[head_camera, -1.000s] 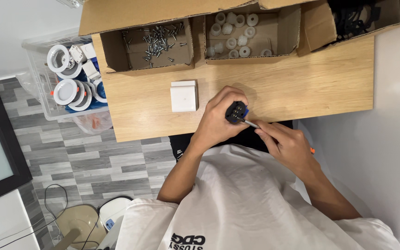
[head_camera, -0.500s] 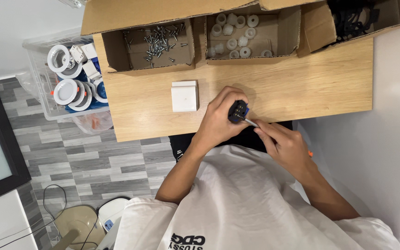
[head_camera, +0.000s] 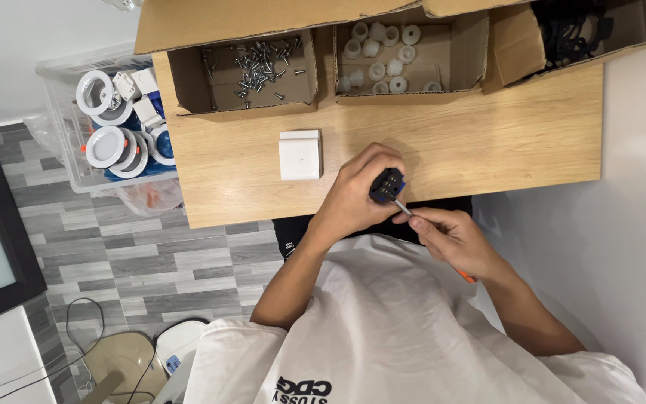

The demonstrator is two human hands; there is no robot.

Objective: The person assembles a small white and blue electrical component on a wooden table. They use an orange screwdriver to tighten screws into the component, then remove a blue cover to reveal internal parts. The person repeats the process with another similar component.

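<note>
Three open cardboard boxes lined the far edge of a pale wooden bench [head_camera: 487, 142], grain running lengthwise, surface matte. Left box [head_camera: 244, 75] held loose metal screws, scattered; middle box [head_camera: 405, 56] held small white round plastic pieces; right box [head_camera: 562, 37] held dark tangled parts, hard to make out. A white square plate [head_camera: 300, 155], smooth and flat, lay on the bench just left of the hands. Beside the bench on the left stood a clear plastic bin [head_camera: 61, 127] with white ring-shaped fittings over something blue. Floor [head_camera: 114, 254] was grey wood-look planks; a white wall ran along the right side. A dark-framed panel leaned at far left, and cables lay on the floor.

Left hand [head_camera: 357, 198] was curled closed around a small black-and-blue part [head_camera: 386, 184], held at the near edge of the bench, fingers wrapped over its top. Right hand [head_camera: 450, 236] was closed on a screwdriver [head_camera: 401, 206], thin metal shaft meeting the part, orange handle end showing past the wrist. Person wore a white short-sleeved shirt.
</note>
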